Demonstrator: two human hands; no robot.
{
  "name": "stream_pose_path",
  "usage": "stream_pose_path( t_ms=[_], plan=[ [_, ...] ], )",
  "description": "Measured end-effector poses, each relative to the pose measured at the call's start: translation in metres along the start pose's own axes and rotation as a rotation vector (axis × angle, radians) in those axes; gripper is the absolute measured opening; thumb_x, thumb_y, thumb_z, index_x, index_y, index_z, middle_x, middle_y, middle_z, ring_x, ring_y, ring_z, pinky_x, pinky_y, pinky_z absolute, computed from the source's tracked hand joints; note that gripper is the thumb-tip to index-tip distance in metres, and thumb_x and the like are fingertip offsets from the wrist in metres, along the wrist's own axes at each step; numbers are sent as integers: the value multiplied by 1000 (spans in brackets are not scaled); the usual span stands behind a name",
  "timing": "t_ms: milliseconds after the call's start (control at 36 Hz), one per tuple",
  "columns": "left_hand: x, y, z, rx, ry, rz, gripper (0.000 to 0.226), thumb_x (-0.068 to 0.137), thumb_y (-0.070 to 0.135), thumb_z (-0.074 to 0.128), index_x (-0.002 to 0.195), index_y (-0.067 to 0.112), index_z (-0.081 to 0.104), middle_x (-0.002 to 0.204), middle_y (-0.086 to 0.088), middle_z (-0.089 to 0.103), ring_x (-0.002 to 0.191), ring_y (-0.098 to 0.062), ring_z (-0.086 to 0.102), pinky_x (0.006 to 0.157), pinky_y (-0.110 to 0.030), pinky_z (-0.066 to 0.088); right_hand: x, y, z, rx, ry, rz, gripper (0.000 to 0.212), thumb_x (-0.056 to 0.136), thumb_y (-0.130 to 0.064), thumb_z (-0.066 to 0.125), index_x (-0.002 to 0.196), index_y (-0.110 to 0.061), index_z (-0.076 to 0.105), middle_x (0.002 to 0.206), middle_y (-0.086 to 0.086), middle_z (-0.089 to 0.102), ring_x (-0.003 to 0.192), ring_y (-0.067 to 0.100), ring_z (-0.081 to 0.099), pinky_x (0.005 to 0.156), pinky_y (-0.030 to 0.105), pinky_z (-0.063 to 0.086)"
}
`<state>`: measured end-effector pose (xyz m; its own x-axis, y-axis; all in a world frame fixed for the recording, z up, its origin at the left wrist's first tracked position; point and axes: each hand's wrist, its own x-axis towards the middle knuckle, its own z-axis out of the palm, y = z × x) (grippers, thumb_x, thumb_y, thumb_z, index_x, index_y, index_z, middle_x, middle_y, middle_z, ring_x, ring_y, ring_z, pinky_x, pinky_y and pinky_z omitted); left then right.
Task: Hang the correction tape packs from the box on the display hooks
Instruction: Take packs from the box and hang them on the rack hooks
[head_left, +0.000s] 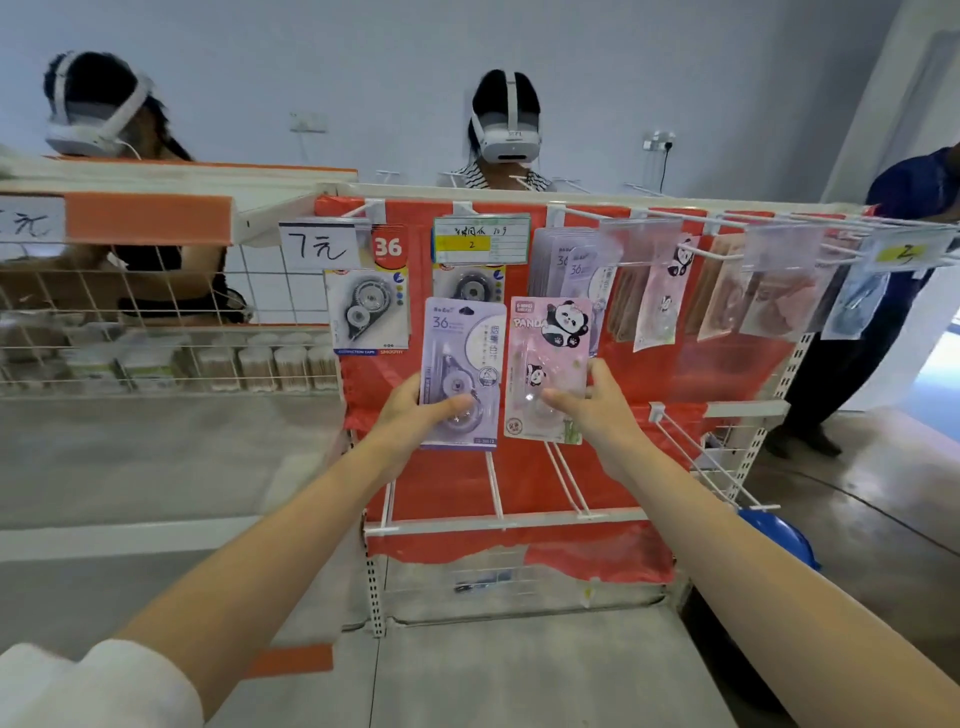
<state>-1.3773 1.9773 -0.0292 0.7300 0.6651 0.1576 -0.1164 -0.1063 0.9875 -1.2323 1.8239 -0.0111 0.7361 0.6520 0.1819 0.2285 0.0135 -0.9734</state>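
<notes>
My left hand (415, 415) grips a purple correction tape pack (462, 353) by its lower part, thumb across the front. My right hand (597, 410) holds a pink panda correction tape pack (545, 353) the same way. Both packs stand upright side by side in front of the red display panel (701, 374). Above them, the upper row of white hooks (587, 213) carries hanging packs: a black-and-white tape pack (369, 306), another (470, 286) behind a price label, and a stack of purple packs (571, 265). Empty lower hooks (566, 478) jut out below my hands. The box is not in view.
Two people wearing headsets stand behind the rack (506, 130) and a wire shelf (156, 312) at left holding containers. Another person (883, 291) stands at the right end. Pink and clear packets (727, 291) hang on the right hooks. A blue object (779, 535) lies on the floor.
</notes>
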Motion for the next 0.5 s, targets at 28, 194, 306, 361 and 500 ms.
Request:
stream_pose_path(
  t_ms=[28,194,306,361,500],
  plan=[
    [0,1,4,-7,-16,2,27,81,8,73,103,20,64,102,0,72,100,-22,68,90,-33,53,1,1,-3,-9,3,1,36,87,-9,66,114,-20,46,116,3,61,92,9,58,70,20,44],
    [4,5,32,62,-115,21,26,81,6,72,103,16,65,104,-4,72,94,-20,68,88,-33,54,7,2,-25,-57,34,12,30,87,-12,67,109,-17,47,105,0,61,89,11,59,69,21,45],
    [11,9,61,78,-133,13,21,81,6,72,96,19,65,96,0,72,88,-16,68,87,-31,54,11,2,-48,-58,45,16,31,87,-11,68,110,-15,48,104,2,61,96,17,60,75,25,49],
    [16,9,76,47,-108,-5,21,80,7,73,95,19,65,95,0,72,88,-18,68,87,-32,54,14,1,-63,-74,47,13,35,86,-11,68,114,-15,49,112,5,62,104,20,60,87,32,49],
    [24,13,112,22,-108,-8,24,81,6,72,101,16,65,99,-3,73,86,-16,69,84,-29,55,20,-4,-101,-89,71,-14,36,87,-9,67,116,-18,47,116,1,60,107,19,58,89,31,45]
  ],
)
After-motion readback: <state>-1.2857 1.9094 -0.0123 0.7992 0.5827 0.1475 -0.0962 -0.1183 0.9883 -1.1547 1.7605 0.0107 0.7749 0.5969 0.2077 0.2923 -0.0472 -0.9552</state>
